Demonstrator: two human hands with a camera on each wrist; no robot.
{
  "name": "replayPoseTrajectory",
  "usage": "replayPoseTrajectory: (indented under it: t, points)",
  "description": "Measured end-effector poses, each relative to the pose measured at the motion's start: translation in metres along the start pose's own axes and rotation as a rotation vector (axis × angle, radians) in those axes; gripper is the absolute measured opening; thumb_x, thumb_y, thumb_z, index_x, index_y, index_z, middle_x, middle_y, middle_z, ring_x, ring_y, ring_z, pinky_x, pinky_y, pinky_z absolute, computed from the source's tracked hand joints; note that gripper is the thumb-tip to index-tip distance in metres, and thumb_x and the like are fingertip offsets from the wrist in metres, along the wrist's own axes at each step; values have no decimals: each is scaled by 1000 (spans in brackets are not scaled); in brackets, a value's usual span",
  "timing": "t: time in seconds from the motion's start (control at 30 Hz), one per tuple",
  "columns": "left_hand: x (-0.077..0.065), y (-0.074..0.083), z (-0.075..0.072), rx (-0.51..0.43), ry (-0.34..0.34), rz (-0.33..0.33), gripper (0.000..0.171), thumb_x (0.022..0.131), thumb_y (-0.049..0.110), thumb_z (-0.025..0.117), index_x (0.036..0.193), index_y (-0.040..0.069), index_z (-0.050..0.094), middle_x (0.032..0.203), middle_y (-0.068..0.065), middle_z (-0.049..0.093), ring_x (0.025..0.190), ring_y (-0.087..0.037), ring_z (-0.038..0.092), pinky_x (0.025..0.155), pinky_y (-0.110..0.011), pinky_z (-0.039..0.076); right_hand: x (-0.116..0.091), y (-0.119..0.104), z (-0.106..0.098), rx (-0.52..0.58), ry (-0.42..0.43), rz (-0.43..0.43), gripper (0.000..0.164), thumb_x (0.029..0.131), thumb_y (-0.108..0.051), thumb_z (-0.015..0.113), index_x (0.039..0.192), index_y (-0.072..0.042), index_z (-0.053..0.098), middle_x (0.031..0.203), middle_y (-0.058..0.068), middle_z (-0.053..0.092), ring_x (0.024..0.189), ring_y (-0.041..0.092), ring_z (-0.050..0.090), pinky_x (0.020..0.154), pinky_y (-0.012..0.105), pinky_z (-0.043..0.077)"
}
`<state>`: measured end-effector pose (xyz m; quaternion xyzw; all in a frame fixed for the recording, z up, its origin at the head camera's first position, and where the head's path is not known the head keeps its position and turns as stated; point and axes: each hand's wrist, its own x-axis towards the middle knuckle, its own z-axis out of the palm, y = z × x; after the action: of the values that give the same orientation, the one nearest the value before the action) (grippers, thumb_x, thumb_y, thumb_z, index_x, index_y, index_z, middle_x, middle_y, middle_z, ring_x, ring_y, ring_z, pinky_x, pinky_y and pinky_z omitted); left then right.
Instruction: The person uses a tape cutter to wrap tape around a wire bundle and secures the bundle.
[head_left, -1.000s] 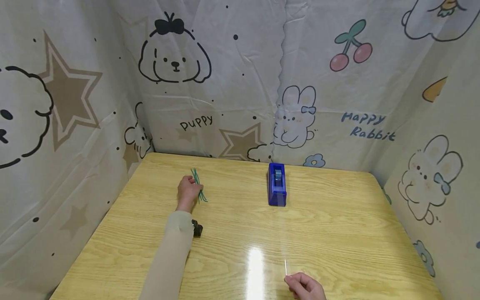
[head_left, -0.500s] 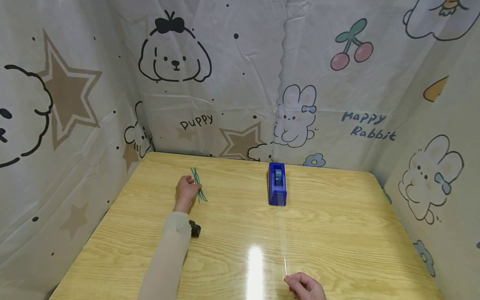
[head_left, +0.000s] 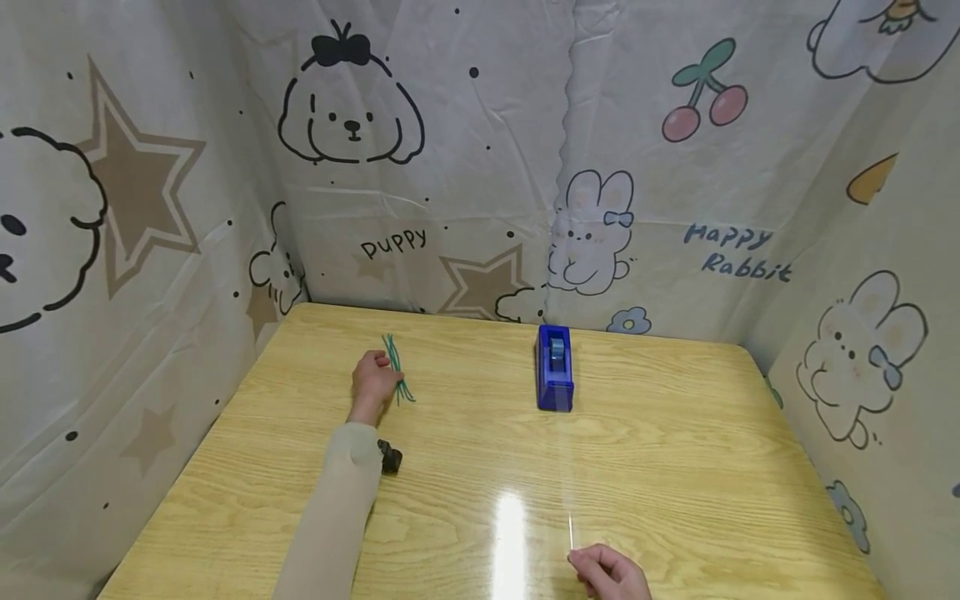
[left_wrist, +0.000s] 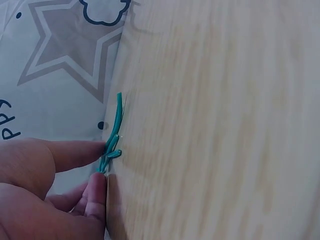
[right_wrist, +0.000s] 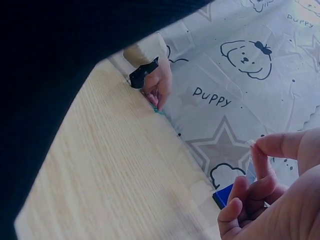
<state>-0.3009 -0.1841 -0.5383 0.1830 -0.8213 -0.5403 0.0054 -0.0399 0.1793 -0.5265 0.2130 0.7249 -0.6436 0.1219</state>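
Note:
At the back left of the table, my left hand (head_left: 372,382) pinches a small bundle of thin green wires (head_left: 393,353) between thumb and fingers. Seen from the left wrist, the wire ends (left_wrist: 118,112) stick out past the fingertips, close over the tabletop. A blue tape dispenser (head_left: 555,395) stands near the back edge, right of the middle. From it a long strip of clear tape (head_left: 567,475) runs toward the front. My right hand (head_left: 613,573) pinches the strip's free end between thumb and forefinger; the other fingers are curled.
The wood-grain table (head_left: 675,450) has a bright light reflection near its front. A printed curtain (head_left: 465,192) with puppies, rabbits and stars surrounds the back and sides. A small black device (head_left: 390,457) sits at the left wrist. A dark shape (right_wrist: 45,95) blocks part of the right wrist view.
The left hand and forearm have shifted very slightly left, still pinching the green wires. The right hand, tape strip and dispenser stay practically where they were.

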Motion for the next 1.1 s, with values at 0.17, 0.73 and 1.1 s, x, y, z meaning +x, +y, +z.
replayPoseTrajectory:
  t: [0.17,0.73,1.1]
  points:
    - [1,1,0,6,7,27,56,95,0,67,148,-3,47,141,-23,55,129,-41,56,107,-50,48,-1,-2,1,-5,-1,-2,28,91,-18,72,87,10,68,67,-1,56,60,12,50,54,22,43]
    - [6,0,1,27,-20,39,41,94,-4,58,134,0,64,129,-20,65,116,-36,62,98,-43,52,1,0,0,-3,-4,-23,23,89,-17,72,83,4,70,64,-3,53,55,9,47,51,20,40]
    - [8,-5,-3,3,-83,99,46,88,-11,63,134,-4,63,130,-22,64,115,-34,58,103,-44,48,2,3,0,-5,-4,2,25,89,-21,74,78,2,69,61,-3,50,52,8,44,49,20,38]
